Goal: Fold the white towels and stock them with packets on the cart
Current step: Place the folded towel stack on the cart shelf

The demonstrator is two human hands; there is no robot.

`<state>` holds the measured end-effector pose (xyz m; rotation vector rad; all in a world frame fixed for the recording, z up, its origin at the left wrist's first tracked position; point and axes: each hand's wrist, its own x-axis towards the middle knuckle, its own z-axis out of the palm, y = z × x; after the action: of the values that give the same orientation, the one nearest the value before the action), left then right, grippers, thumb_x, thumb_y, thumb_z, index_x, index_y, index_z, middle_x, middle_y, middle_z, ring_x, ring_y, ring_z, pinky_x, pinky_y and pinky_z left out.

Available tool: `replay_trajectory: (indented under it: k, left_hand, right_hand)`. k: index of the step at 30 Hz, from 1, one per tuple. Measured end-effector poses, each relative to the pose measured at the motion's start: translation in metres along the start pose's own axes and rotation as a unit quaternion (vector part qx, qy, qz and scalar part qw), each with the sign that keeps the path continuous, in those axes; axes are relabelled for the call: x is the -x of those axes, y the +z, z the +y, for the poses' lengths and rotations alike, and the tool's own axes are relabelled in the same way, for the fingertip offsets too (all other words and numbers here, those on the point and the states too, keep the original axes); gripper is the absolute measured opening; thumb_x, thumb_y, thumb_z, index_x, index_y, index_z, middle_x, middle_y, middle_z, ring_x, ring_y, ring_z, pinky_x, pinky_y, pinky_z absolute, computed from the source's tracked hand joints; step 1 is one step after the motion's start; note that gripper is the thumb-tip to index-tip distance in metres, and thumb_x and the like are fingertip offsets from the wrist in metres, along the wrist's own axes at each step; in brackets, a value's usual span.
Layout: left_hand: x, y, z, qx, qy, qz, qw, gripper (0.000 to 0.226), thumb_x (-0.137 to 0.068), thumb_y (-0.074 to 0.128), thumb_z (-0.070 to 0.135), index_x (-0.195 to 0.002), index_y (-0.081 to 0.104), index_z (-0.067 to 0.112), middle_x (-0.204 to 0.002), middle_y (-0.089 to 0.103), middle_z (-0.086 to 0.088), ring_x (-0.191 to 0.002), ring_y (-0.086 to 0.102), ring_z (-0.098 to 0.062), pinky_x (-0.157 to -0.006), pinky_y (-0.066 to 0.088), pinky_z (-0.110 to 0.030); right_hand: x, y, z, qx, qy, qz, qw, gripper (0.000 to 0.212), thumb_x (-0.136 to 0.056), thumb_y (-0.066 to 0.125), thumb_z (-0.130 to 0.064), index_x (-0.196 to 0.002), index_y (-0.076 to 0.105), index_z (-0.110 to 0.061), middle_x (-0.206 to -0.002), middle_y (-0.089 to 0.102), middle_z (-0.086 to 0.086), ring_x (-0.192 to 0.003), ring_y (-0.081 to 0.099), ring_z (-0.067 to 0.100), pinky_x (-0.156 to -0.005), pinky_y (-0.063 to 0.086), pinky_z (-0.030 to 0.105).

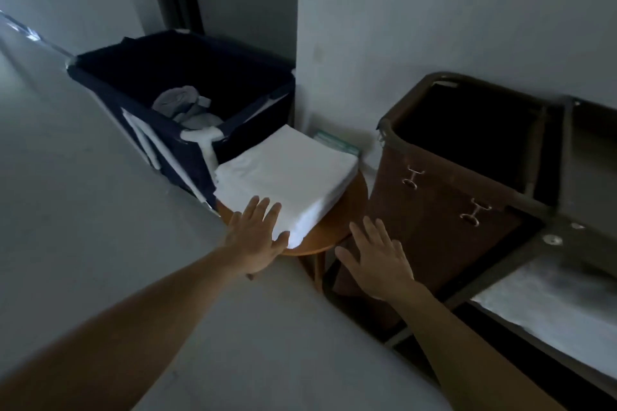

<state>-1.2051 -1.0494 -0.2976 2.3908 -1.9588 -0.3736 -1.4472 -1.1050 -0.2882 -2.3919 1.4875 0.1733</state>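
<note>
**Head view: items as I logged them from my station**

1. Towels [287, 173]: white, folded, stacked square on the table, just off frame centre toward 12 o'clock.
2. Table [347, 207]: round, wooden, under the stack. Its rim showed bare on the stack's 4 o'clock side.
3. Left hand [257, 237]: forearm entering from 7 o'clock. Palm down, flat on the stack's near corner. Fingers straight and slightly spread, thumb along the near edge. Nothing pinched.
4. Right hand [377, 260]: at 4 o'clock from the stack. Palm down, fingers spread wide, holding nothing. It was over the gap between table and hamper, and I could not tell whether it touched either.
5. Packets [337, 143]: pale with green print, at 1 o'clock from the stack, by the wall [434, 10], partly hidden behind the towels. I could not read a count.
6. Bin [180, 160]: navy fabric, open top, at 10 o'clock from the stack. Its near corner was just beside the towels.
7. Cloth [182, 103]: grey, crumpled, inside the bin.
8. Hamper [434, 220]: brown, open, dark inside, at 3 o'clock from the table, joined to the cart frame.
9. Cart [534, 243]: grey frame, at the frame's 3 to 4 o'clock.
10. Liner [551, 304]: white, lying on a cart shelf at 4 o'clock.
11. White surface [100, 210]: broad, filling the frame from 9 to 6 o'clock, beneath both forearms.
</note>
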Motion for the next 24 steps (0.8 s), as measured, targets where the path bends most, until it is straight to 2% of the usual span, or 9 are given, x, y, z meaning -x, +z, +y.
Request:
replay_trajectory:
  k: [6,8,11,14,17,22,24]
  left_hand:
    - [-0.048,-0.012,-0.047,0.012,-0.016,-0.027,0.999,0.069,-0.102,0.027,0.053,-0.158,0.005,0.019,-0.166,0.0,-0.003,-0.152,-0.009,-0.021,-0.123,0.008,-0.046]
    - [-0.073,-0.012,-0.059,0.017,-0.023,-0.041,0.999,0.069,-0.102,0.027,0.054,-0.158,0.005,0.019,-0.166,0.001,-0.002,-0.152,-0.008,-0.02,-0.123,0.009,-0.047]
    - [-0.12,-0.011,-0.074,0.024,-0.026,-0.059,0.998,0.071,-0.101,0.027,0.055,-0.158,0.005,0.019,-0.166,0.003,-0.002,-0.153,-0.005,-0.02,-0.123,0.011,-0.046]
    - [-0.172,-0.01,-0.085,0.028,-0.031,-0.091,0.995,0.071,-0.101,0.026,0.056,-0.158,0.004,0.019,-0.166,0.003,-0.001,-0.153,-0.005,-0.018,-0.122,0.01,-0.045]
    - [-0.226,-0.01,-0.098,0.026,-0.04,-0.105,0.993,0.073,-0.102,0.025,0.056,-0.158,0.004,0.016,-0.166,0.003,-0.003,-0.153,-0.002,-0.019,-0.122,0.012,-0.043]
    - [-0.309,-0.001,-0.134,0.052,-0.069,-0.135,0.987,0.077,-0.101,0.025,0.058,-0.158,0.003,0.012,-0.166,0.005,-0.005,-0.153,0.002,-0.02,-0.123,0.014,-0.041]
    - [-0.35,0.007,-0.149,0.062,-0.08,-0.145,0.984,0.079,-0.1,0.027,0.059,-0.158,0.003,0.01,-0.166,0.006,-0.006,-0.153,0.004,-0.021,-0.123,0.016,-0.042]
  right_hand:
    - [-0.085,-0.002,-0.043,-0.028,-0.023,-0.022,0.999,0.063,-0.101,0.025,-0.055,-0.156,0.011,-0.027,-0.165,-0.005,0.004,-0.151,-0.01,0.026,-0.12,0.011,0.054]
    - [-0.12,0.004,-0.044,-0.066,-0.008,-0.017,0.998,0.069,-0.097,0.026,-0.062,-0.156,0.013,-0.029,-0.165,-0.003,0.003,-0.151,-0.006,0.028,-0.12,0.01,0.056]
    - [-0.179,0.014,-0.042,-0.082,0.019,-0.042,0.996,0.082,-0.089,0.014,-0.073,-0.157,0.01,-0.028,-0.165,-0.007,0.002,-0.151,-0.009,0.026,-0.12,0.011,0.056]
    - [-0.23,0.021,-0.036,-0.146,0.07,-0.07,0.984,0.081,-0.095,0.023,-0.069,-0.158,0.002,-0.023,-0.165,-0.008,0.001,-0.152,-0.01,0.021,-0.121,0.012,0.051]
    - [-0.266,0.031,-0.031,-0.194,0.126,-0.091,0.969,0.088,-0.095,0.03,-0.068,-0.157,-0.003,-0.014,-0.165,-0.005,0.006,-0.152,-0.007,0.024,-0.121,0.011,0.045]
    - [-0.319,0.055,-0.024,-0.299,0.247,-0.095,0.917,0.105,-0.088,0.047,-0.07,-0.156,0.001,-0.004,-0.161,0.014,0.014,-0.147,0.02,0.031,-0.118,0.026,0.043]
    - [-0.341,0.061,-0.026,-0.328,0.282,-0.092,0.897,0.107,-0.087,0.049,-0.069,-0.156,-0.001,-0.004,-0.161,0.015,0.015,-0.146,0.023,0.032,-0.117,0.027,0.042]
